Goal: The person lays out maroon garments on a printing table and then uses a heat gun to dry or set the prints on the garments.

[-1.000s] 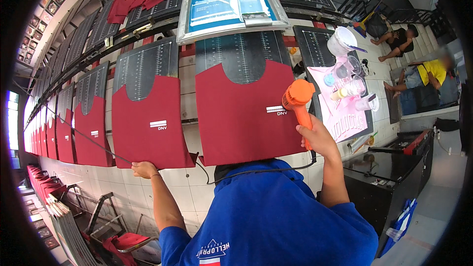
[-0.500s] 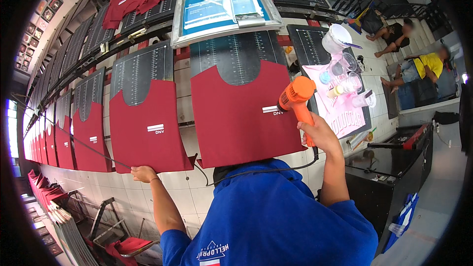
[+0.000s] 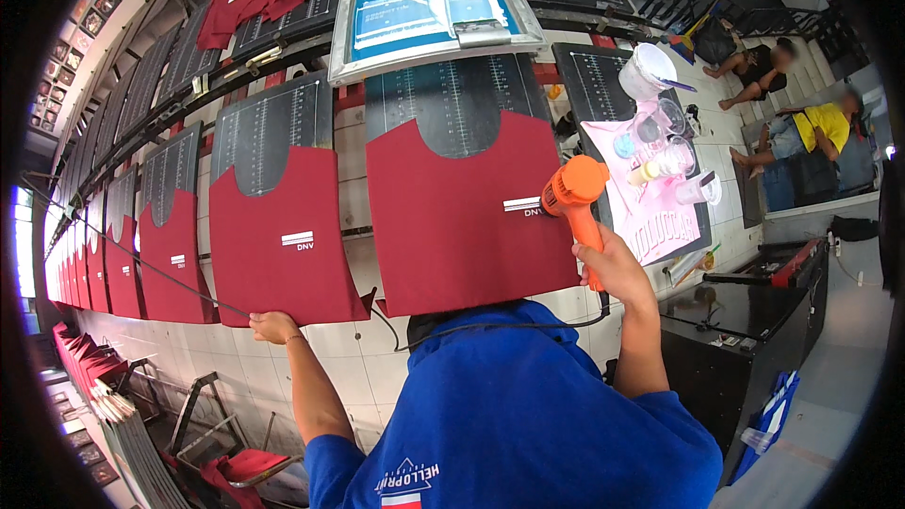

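Note:
My right hand (image 3: 615,269) grips the handle of an orange heat gun (image 3: 577,181). Its nozzle is close to the white print on a dark red shirt piece (image 3: 452,245), which lies flat over a black printing board (image 3: 459,85). My left hand (image 3: 273,327) is closed at the lower edge of a second dark red shirt piece (image 3: 269,273). A black power cord (image 3: 179,281) runs from the far left into those fingers; more of it loops across my front to the gun's handle. Part of the cord between is hidden.
A framed screen (image 3: 429,24) rests behind the nearest board. Several boards with red pieces curve away leftward. At right, a pink printed cloth (image 3: 660,231) bears cups and a white bucket (image 3: 647,73). A black cabinet (image 3: 716,386) stands lower right; two people sit beyond.
The heat gun and my right hand have shifted slightly right and down, uncovering a little more of the print. My left hand stays at the shirt edge.

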Motion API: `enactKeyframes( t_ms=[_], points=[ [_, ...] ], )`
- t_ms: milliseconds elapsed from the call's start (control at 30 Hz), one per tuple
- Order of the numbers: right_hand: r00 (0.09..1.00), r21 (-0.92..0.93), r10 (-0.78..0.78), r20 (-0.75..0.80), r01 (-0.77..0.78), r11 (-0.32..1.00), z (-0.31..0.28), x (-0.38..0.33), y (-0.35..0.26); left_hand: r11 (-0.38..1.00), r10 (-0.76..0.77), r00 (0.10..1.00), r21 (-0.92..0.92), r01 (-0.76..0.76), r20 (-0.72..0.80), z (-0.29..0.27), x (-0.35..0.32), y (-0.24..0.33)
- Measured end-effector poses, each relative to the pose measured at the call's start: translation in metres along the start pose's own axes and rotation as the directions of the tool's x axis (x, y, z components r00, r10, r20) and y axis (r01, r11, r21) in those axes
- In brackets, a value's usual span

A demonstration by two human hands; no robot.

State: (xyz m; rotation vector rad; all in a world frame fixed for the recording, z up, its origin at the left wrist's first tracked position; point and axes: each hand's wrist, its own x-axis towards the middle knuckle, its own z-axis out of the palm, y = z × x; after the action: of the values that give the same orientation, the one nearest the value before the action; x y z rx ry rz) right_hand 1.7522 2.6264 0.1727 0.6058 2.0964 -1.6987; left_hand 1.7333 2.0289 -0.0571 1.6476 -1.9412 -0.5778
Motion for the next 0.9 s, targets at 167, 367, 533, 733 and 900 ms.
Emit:
enactKeyframes(
  t_ms=[167, 367, 533, 733, 900],
  points=[
    [1.0, 0.038, 0.003, 0.021, -0.004, 0.999, 0.0, -0.003, -0.001, 1.0, -0.01, 1.0, -0.016, 0.01, -0.01, 0.0, 0.007, -0.006],
    [1.0, 0.054, -0.019, 0.018, 0.018, 0.998, -0.002, -0.002, 0.007, 1.0, -0.026, 0.999, -0.014, 0.026, 0.026, -0.001, 0.008, -0.006],
    [1.0, 0.062, 0.012, 0.028, -0.014, 0.998, -0.005, -0.004, 0.004, 1.0, -0.007, 1.0, -0.014, 0.008, 0.025, -0.001, 0.003, -0.003],
    [0.999, 0.057, 0.034, 0.034, -0.036, 0.998, -0.001, -0.003, 0.009, 1.0, 0.003, 1.0, -0.016, -0.003, 0.022, -0.001, 0.003, -0.002],
    [0.998, 0.077, 0.012, 0.058, -0.016, 0.997, 0.004, -0.001, 0.01, 1.0, 0.006, 1.0, -0.008, -0.006, 0.013, 0.0, 0.006, -0.005]
  ],
)
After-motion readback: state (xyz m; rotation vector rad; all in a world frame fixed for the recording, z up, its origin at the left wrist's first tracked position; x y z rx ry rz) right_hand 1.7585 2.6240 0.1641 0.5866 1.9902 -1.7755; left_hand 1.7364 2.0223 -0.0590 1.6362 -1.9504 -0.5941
